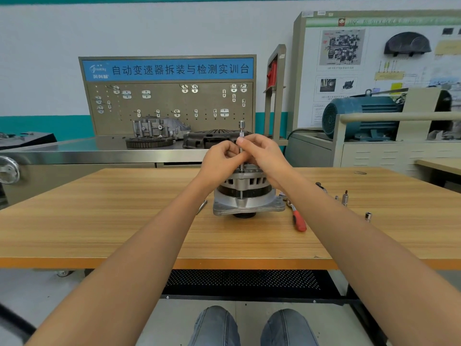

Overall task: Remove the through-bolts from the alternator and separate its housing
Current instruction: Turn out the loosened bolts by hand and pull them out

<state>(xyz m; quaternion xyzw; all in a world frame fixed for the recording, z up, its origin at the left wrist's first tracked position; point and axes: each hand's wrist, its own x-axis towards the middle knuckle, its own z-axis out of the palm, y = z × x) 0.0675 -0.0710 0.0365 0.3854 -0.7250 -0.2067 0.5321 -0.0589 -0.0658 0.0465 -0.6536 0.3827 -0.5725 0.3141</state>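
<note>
The alternator (245, 193) stands on end near the middle of the wooden tabletop (124, 221), pulley side down, its broad flange at the bottom and the slotted housing above. Both forearms reach straight in from the near edge and converge over its top.

The left hand (220, 158) comes in from 7 o'clock, wrist slightly bent, its fingers curled inward toward a slim upright extension bar (241, 132) that rises from the rim of the housing at the 12 o'clock side. The right hand (262, 152) comes in from 5 o'clock; its thumb and forefinger pinch the knurled part of the bar, so this grip is closed on the tool. The left grip also appears closed around the bar's lower shaft, though the fingertips are partly hidden behind the right hand. The bar's socket end pokes up above both hands.

A through-bolt (241, 192) shows as a thin vertical rod running down the alternator's side, directly under the bar.

At 3 o'clock of the alternator a red-handled ratchet (298, 218) lies on the tabletop, with several small sockets (368, 216) standing farther right.
</note>
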